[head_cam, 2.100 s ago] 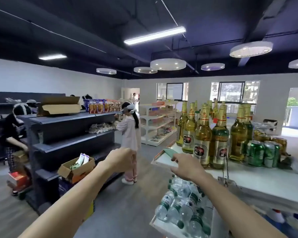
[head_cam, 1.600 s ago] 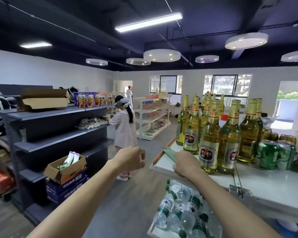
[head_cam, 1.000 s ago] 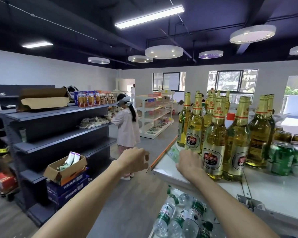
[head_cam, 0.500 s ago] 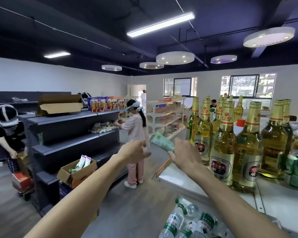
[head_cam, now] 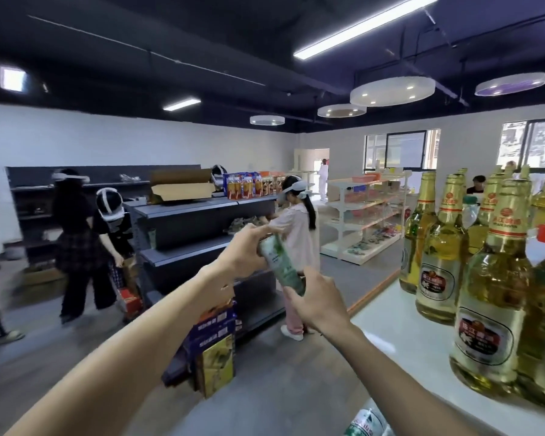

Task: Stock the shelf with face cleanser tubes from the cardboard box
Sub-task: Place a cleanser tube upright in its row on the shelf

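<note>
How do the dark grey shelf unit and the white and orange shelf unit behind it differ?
The dark grey metal shelf unit stands nearer, with an open brown cardboard box and drink packs on top. The white and orange shelf unit stands farther back near the windows, pale, its shelves edged in orange. Both are tiered, open-fronted and partly stocked.

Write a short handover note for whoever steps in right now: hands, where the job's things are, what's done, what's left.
Left hand: grips the upper end of the green face cleanser tube.
Right hand: grips the tube's lower end. Both hold it up in mid-air, tilted, beside the white shelf top.
On that shelf top stand beer bottles; no cleanser tube lies on it in view.
An open cardboard box sits on top of the dark shelf unit across the aisle; whether it is the supply box cannot be told.
Done: one tube in hand.
Left: set this tube on its shelf, then fetch the rest.
</note>
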